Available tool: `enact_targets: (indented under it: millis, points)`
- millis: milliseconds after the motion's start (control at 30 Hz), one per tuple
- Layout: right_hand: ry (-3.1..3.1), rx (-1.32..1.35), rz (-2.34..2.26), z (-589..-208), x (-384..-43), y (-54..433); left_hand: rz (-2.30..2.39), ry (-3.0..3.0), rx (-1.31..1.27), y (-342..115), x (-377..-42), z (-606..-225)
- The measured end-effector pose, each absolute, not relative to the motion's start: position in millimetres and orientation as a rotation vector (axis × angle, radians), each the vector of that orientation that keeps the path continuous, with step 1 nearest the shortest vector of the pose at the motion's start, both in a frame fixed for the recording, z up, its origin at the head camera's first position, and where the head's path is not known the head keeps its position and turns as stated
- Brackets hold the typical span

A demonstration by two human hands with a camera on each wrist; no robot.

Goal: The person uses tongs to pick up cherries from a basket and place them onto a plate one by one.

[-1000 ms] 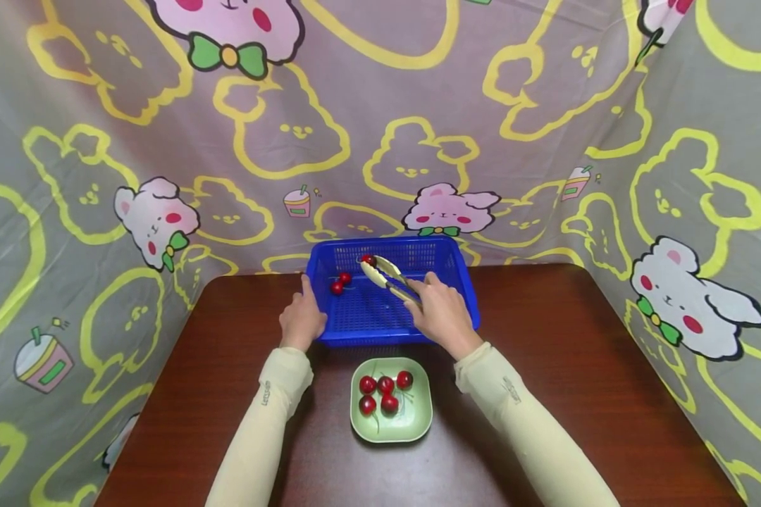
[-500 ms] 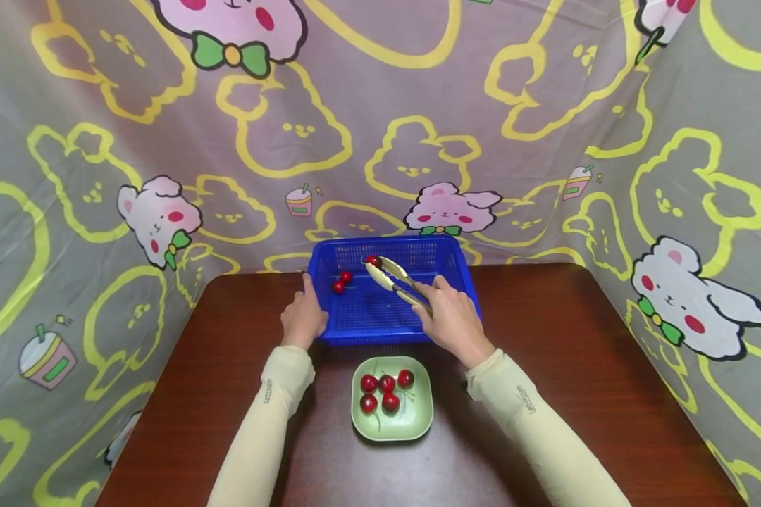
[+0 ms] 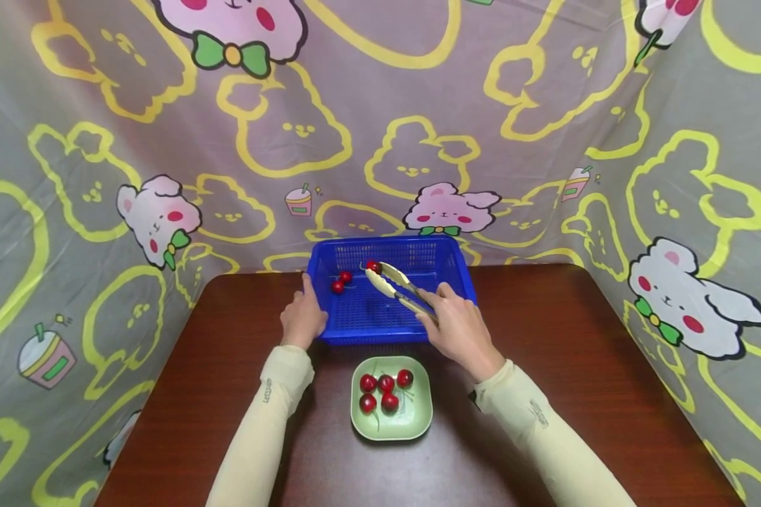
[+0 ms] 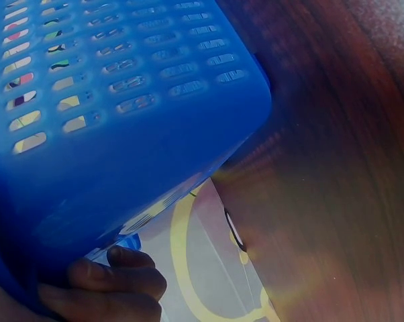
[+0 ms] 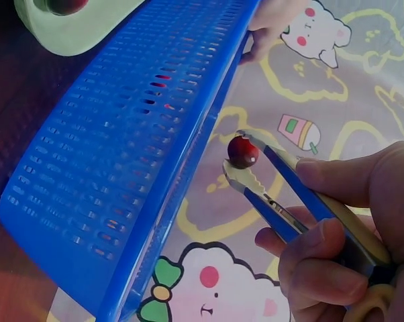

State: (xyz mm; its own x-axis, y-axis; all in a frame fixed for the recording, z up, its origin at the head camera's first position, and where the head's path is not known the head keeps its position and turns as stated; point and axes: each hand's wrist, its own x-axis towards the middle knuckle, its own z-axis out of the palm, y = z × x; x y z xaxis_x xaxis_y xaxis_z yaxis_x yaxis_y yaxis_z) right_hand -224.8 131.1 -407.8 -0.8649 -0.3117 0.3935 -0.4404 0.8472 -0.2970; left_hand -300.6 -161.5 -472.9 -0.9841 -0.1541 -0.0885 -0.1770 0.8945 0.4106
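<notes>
My left hand (image 3: 302,317) holds the left rim of a blue plastic basket (image 3: 374,336); the left wrist view shows its fingers (image 4: 121,292) curled at that rim. In my right hand (image 3: 463,329) is a pair of tongs (image 3: 382,284) with pale scalloped tips. A dark red cherry (image 5: 243,153) sits between those tips, raised above the basket's rim in the right wrist view. Two more cherries (image 3: 337,287) with stems lie together on the basket's floor at the left. In front of the basket, a pale green square dish (image 3: 396,431) bears several cherries (image 3: 368,403).
Everything stands on a dark brown wooden table (image 3: 583,366). A grey patterned cloth (image 3: 545,91) hangs close behind the basket and along both sides. The green dish is between the two forearms, near the basket's front side.
My right hand has shifted right and slightly toward me with the tongs, and the cherry in their tips has moved slightly the same way. My left hand stays at the basket's rim.
</notes>
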Motion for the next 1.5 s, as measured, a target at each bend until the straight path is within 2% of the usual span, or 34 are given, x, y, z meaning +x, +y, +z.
enact_targets:
  millis: [1500]
  points:
    - [-2.594, 0.636, 0.545, -414.4, -155.9, 164.7, 0.648, 2.994, -0.287, -159.4, -300.1, -471.3]
